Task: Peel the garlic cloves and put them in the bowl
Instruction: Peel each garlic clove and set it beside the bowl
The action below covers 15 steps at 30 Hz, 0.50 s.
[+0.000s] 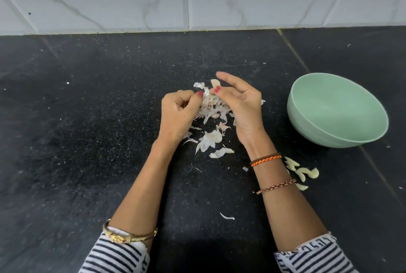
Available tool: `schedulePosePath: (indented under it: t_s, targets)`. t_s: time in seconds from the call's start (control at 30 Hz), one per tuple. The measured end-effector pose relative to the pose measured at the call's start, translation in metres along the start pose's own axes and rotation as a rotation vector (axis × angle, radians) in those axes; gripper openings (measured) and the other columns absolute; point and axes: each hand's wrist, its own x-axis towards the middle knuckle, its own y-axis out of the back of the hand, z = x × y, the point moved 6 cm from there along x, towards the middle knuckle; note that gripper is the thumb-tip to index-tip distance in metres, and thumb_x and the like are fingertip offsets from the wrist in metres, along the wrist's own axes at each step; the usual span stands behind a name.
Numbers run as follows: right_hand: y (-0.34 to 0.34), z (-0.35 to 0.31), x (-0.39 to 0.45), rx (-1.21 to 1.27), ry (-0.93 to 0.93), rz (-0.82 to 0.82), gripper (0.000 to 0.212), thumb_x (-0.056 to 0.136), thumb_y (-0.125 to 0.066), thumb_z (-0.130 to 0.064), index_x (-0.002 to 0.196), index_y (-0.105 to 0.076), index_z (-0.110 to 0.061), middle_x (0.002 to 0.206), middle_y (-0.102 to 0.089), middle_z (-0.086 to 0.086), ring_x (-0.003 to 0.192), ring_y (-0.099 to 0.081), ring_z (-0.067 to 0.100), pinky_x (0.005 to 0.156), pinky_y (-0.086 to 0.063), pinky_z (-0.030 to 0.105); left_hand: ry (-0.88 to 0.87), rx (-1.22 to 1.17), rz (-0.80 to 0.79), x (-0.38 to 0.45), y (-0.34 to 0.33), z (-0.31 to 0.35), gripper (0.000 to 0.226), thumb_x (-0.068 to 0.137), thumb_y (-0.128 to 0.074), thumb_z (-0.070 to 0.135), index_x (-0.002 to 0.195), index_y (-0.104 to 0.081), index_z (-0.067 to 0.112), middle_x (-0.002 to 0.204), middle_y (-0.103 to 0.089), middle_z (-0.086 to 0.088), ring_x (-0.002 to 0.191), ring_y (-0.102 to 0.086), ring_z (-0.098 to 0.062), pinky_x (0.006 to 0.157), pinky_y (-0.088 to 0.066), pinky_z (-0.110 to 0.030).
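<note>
Head view, looking down on the black counter (87, 119): both hands are up over a heap of papery garlic skins (211, 108), working close together. The right hand (239, 105) pinches a garlic clove (215, 83) between thumb and fingertips, the other fingers loosely spread above it. The left hand (179, 112) is curled in, thumb and forefinger nipping what looks like a flake of skin right beside that clove. That clove is small, light and firm, and once bare it will likely turn slick, so a pinch across its fat middle seems the safest hold; the skin is dry and brittle and should tear away in flakes from the tip. Now to the containers: the pale green bowl (338, 110) sits on the counter well to the right of the hands, and what shows of its inside holds nothing. Peeled cloves (303, 172) lie in a little cluster on the counter just beside the right wrist, near the bowl but not in it, so that transfer looks not yet done.
</note>
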Motion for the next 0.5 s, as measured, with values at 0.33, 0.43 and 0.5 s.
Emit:
schedulePosePath:
  t_s: [0.33, 0.43, 0.5]
  targets:
    - [-0.0043, 0.0025, -0.0003, -0.100, 0.100, -0.072, 0.031, 0.073, -0.068, 0.010, 0.102, -0.066, -0.003, 0.076, -0.070, -0.013, 0.078, -0.067, 0.004, 0.070, -0.052, 0.017, 0.035, -0.169, -0.020, 0.0016, -0.0033, -0.0015, 0.002, 0.079, -0.066, 0.017, 0.080, -0.064, 0.016, 0.074, -0.065, 0.006, 0.074, -0.052, -0.026, 0.070, -0.048, -0.029]
    - [-0.0023, 0.0011, 0.0000, -0.151, 0.144, -0.063, 0.033, 0.074, -0.068, 0.010, 0.106, -0.061, 0.003, 0.087, -0.068, -0.008, 0.081, -0.067, 0.001, 0.072, -0.051, 0.014, 0.030, -0.125, 0.001, 0.0020, -0.0018, -0.0033, 0.007, 0.079, -0.066, 0.012, 0.077, -0.065, 0.019, 0.070, -0.065, 0.009, 0.070, -0.052, -0.026, 0.068, -0.048, -0.033]
    - [-0.0018, 0.0008, -0.0001, -0.163, 0.151, -0.063, 0.031, 0.076, -0.066, 0.010, 0.106, -0.061, 0.005, 0.091, -0.068, 0.002, 0.082, -0.066, 0.000, 0.072, -0.050, 0.013, 0.025, -0.098, 0.053, 0.0019, 0.0033, -0.0049, 0.014, 0.079, -0.069, 0.008, 0.076, -0.066, 0.021, 0.066, -0.066, 0.012, 0.067, -0.052, -0.022, 0.066, -0.048, -0.034]
